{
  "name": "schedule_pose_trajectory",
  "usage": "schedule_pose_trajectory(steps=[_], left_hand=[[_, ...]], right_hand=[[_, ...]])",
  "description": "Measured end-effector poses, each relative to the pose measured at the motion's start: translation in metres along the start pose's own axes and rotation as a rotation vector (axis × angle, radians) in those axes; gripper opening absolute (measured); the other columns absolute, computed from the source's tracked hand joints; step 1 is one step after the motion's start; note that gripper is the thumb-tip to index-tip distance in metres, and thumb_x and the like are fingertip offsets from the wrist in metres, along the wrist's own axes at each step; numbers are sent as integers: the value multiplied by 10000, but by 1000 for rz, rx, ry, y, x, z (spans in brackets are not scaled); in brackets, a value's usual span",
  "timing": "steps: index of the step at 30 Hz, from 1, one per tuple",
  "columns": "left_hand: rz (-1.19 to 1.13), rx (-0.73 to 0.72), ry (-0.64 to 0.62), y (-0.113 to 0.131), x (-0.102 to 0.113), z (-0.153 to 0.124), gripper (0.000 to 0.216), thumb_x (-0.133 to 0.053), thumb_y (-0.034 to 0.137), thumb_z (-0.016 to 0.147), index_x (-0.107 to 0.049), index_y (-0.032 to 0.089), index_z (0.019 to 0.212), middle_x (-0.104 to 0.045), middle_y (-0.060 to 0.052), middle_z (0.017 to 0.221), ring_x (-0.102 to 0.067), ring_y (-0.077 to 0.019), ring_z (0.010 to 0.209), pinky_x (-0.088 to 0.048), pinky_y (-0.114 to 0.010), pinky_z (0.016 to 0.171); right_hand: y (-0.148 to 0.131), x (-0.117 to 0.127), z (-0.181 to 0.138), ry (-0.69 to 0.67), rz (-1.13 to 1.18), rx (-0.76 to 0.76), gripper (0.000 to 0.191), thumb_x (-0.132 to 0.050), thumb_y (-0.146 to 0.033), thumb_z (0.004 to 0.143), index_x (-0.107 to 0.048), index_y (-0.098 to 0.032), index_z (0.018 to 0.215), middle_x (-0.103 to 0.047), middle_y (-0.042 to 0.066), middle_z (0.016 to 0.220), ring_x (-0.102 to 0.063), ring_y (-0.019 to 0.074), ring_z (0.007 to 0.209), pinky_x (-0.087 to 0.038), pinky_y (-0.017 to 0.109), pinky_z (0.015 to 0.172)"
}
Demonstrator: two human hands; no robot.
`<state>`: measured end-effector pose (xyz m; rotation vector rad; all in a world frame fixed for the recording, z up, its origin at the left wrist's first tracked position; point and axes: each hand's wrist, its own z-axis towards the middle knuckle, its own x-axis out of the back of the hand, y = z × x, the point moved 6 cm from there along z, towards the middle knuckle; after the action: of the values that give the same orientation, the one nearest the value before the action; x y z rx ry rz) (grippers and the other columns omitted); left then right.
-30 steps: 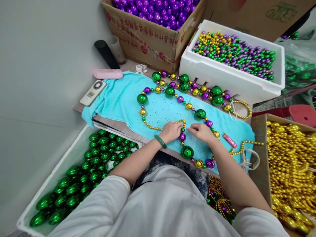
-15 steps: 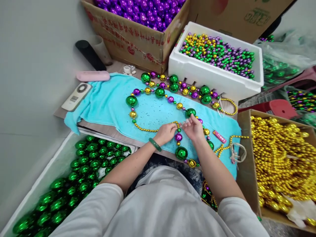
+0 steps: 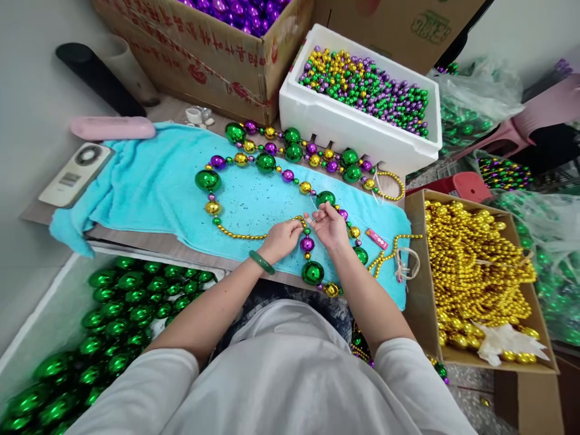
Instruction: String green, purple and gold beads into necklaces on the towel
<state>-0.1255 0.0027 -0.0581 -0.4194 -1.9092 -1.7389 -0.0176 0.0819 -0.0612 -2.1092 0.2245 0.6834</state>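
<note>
You work in what looks like a bead workshop: beyond the grip of your left hand point(image 3: 281, 239) stand a purple-bead carton point(image 3: 226, 60) and white foam bead box point(image 3: 312, 118); rightward, a gold-bead carton point(image 3: 420, 302).

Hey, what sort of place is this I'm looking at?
Probably a small bead-stringing workshop: a multicolored bead string lies on a turquoise towel, beside a white foam box of small beads and a carton of gold bead strands.
</note>
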Motion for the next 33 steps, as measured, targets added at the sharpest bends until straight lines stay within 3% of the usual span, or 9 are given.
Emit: schedule_pose_trajectory(steps=[4,9,11,14,17,21,23,26,33], left_hand=[[10,5,-17,1,-1,1,190,-507,232,871,-627,230,724,-606,-7,617,-541,-190,619,-322,-278,617],[41,-5,-45,4,-6,1,208,-491,231,886,-639,225,739,-642,-24,674,-561,-199,643,-331,-285,628],[65,-15,-49,5,-7,1,208,-484,229,887,-636,221,745,-656,-33,707,-572,-205,668,-331,-288,629],[112,-16,-52,5,-6,0,200,-472,233,896,-632,216,776,-664,-37,728,-583,-209,694,-333,-290,631],[151,0,-72,4,-4,-1,205,-459,254,911,-629,209,807,-665,-37,732,-590,-210,706,-342,-294,642],[175,11,-97,1,-4,-1,220,-441,264,921,-623,204,814,-683,-40,783,-605,-213,747,-353,-302,663],[189,14,-105,-2,-5,-1,220,-438,267,922,-626,209,824,-687,-37,787,-609,-214,755,-356,-305,663],[224,8,-114,-3,-8,-1,228,-431,257,919,-633,215,822,-696,-39,800,-616,-219,781,-368,-308,674],[262,-25,-117,0,-16,-5,245,-436,259,909,-670,212,854,-706,-58,815,-622,-230,807,-385,-315,700]], right_hand=[[-1,2,-1,41,-3,5,325,-696,-462,801,-528,-211,680,-373,-64,456,-515,118,555,-534,261,626],[-1,4,1,66,-103,11,354,-672,-517,802,-512,-218,700,-291,-80,462,-394,96,447,-378,211,412],[-1,4,1,52,-109,23,356,-678,-522,797,-515,-220,706,-310,-81,468,-399,95,451,-411,220,439],[-2,5,1,42,-69,42,344,-689,-500,799,-525,-217,694,-385,-69,468,-506,118,544,-533,278,610],[-2,9,0,58,-2,44,326,-682,-447,824,-538,-204,662,-425,-57,451,-560,134,613,-567,338,737],[1,14,-3,112,37,39,309,-655,-368,865,-538,-191,640,-435,-52,441,-550,116,574,-568,291,692],[4,14,-5,146,46,21,298,-665,-334,859,-529,-187,639,-400,-63,427,-516,99,523,-518,216,548],[6,13,-9,173,23,-27,277,-685,-261,832,-511,-171,636,-386,-72,444,-435,63,441,-322,143,362],[-1,24,-6,246,-125,-111,240,-513,-134,877,-459,-162,644,-410,-67,490,-342,27,371,-203,124,317]])
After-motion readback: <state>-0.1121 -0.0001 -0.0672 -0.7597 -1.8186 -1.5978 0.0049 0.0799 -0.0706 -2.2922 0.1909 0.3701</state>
